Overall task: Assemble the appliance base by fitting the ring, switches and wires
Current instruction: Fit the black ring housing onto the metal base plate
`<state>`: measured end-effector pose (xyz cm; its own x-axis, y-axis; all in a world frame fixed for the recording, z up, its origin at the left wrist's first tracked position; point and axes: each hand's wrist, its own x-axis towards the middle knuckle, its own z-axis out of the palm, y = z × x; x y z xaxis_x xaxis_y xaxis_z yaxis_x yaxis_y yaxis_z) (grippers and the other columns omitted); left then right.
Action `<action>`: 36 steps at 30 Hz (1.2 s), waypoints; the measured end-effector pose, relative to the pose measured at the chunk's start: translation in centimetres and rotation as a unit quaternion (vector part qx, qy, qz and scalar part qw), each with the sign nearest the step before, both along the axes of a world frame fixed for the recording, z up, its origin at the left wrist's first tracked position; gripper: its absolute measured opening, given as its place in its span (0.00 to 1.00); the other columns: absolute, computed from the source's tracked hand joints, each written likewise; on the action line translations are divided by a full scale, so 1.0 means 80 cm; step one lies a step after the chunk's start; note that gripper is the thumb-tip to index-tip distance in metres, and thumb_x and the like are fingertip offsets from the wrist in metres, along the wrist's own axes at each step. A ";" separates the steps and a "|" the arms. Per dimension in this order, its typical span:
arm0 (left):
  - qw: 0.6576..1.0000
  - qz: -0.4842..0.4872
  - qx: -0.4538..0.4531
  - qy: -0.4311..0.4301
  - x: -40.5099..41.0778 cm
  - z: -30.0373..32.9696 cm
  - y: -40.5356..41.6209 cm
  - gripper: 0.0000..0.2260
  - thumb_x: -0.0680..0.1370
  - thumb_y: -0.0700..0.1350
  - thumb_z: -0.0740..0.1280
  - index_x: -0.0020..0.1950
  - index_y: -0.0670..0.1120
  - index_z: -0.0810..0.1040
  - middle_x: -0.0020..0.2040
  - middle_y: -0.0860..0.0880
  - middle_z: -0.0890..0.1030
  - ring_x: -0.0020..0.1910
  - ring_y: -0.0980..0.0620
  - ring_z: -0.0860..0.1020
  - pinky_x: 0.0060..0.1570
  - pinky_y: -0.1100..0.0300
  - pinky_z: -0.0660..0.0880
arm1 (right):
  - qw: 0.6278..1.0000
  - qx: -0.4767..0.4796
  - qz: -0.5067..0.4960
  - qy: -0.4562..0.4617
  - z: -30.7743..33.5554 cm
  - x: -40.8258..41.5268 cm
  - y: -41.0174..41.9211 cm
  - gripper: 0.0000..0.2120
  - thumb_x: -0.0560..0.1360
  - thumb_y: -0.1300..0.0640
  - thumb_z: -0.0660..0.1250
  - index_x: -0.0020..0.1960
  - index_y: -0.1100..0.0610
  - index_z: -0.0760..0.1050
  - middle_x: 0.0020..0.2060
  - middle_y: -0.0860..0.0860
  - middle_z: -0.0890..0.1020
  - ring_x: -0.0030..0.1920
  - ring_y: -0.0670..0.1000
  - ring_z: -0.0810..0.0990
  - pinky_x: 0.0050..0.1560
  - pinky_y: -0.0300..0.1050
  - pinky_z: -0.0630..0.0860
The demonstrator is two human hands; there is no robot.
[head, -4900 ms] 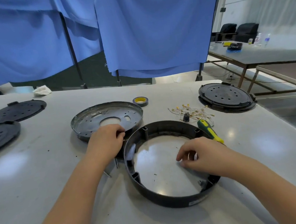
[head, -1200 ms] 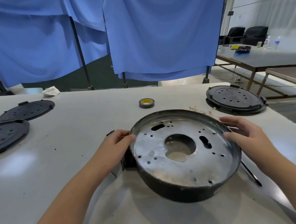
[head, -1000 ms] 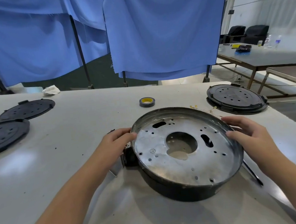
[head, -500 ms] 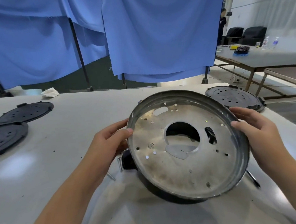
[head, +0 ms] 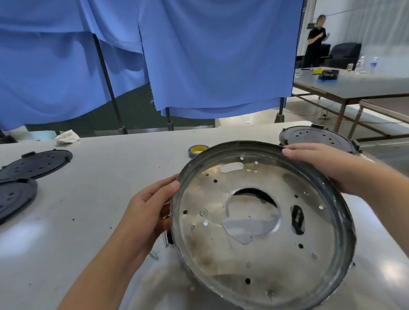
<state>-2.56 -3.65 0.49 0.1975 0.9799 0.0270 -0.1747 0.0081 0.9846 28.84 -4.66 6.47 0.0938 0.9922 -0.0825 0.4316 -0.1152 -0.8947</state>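
- Head view: a round metal pan [head: 260,227], shallow and dotted with small holes round one large centre opening, is held tilted up toward the camera over the near right part of the pale bench [head: 91,205].
- The left hand [head: 149,212] grips the pan's left rim, thumb along the top edge and fingers curled behind it.
- The right hand [head: 324,163] holds the far right rim, fingers lying over the edge and palm against the outer wall.
- A dark part shows through the centre opening and at the pan's left side beneath the left hand; whether this is the ring, and how it sits under the pan, cannot be told.
- A roll of tape [head: 197,150] with a yellow core lies on the bench just beyond the pan's far edge.
- A black round lid [head: 316,136] sits far right on the bench, partly hidden by the right hand.
- Two black perforated discs lie at the far left: one [head: 33,164] farther back, another [head: 3,199] nearer and cut by the frame edge.
- A crumpled white cloth [head: 68,137] lies at the far edge of the bench.
- Blue curtains [head: 213,49] hang behind the bench.
- Far right, a person in black [head: 316,41] stands near a second table [head: 366,84] carrying bottles and small items.
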 end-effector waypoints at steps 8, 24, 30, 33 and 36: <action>0.997 -0.003 -0.044 -0.065 -0.002 0.006 0.007 0.16 0.73 0.51 0.71 0.58 0.47 0.81 0.49 0.46 0.84 0.39 0.52 0.82 0.34 0.59 0.79 | 0.992 0.034 -0.096 0.076 -0.028 -0.009 -0.009 0.09 0.80 0.52 0.62 0.47 0.51 0.80 0.39 0.52 0.86 0.38 0.52 0.85 0.33 0.42 0.79; 0.999 -0.043 0.002 -0.002 -0.003 0.003 -0.002 0.20 0.67 0.42 0.70 0.60 0.45 0.79 0.43 0.46 0.84 0.35 0.50 0.82 0.33 0.60 0.79 | 0.975 0.066 -0.159 0.143 -0.044 -0.010 -0.021 0.10 0.80 0.55 0.61 0.45 0.52 0.80 0.37 0.49 0.85 0.40 0.51 0.83 0.40 0.45 0.79; 0.999 -0.048 -0.007 0.005 -0.002 0.000 0.001 0.15 0.67 0.41 0.69 0.52 0.43 0.83 0.37 0.46 0.83 0.32 0.51 0.81 0.30 0.61 0.78 | 0.977 0.056 -0.150 0.144 -0.038 -0.010 -0.025 0.09 0.79 0.58 0.62 0.42 0.53 0.78 0.35 0.54 0.81 0.32 0.51 0.80 0.34 0.42 0.77; 0.999 -0.045 -0.006 0.009 -0.004 -0.001 0.004 0.13 0.66 0.41 0.68 0.49 0.43 0.84 0.36 0.47 0.82 0.31 0.52 0.80 0.29 0.61 0.78 | 0.982 0.076 -0.144 0.092 -0.043 -0.008 -0.024 0.10 0.78 0.58 0.63 0.40 0.51 0.79 0.37 0.52 0.82 0.37 0.51 0.80 0.40 0.45 0.77; 0.999 -0.039 -0.005 0.008 -0.006 -0.002 0.005 0.12 0.66 0.40 0.67 0.47 0.44 0.85 0.34 0.48 0.81 0.30 0.53 0.79 0.28 0.61 0.77 | 0.981 0.103 -0.146 0.073 -0.049 -0.006 -0.022 0.07 0.77 0.58 0.65 0.43 0.50 0.79 0.36 0.47 0.82 0.37 0.46 0.80 0.44 0.44 0.76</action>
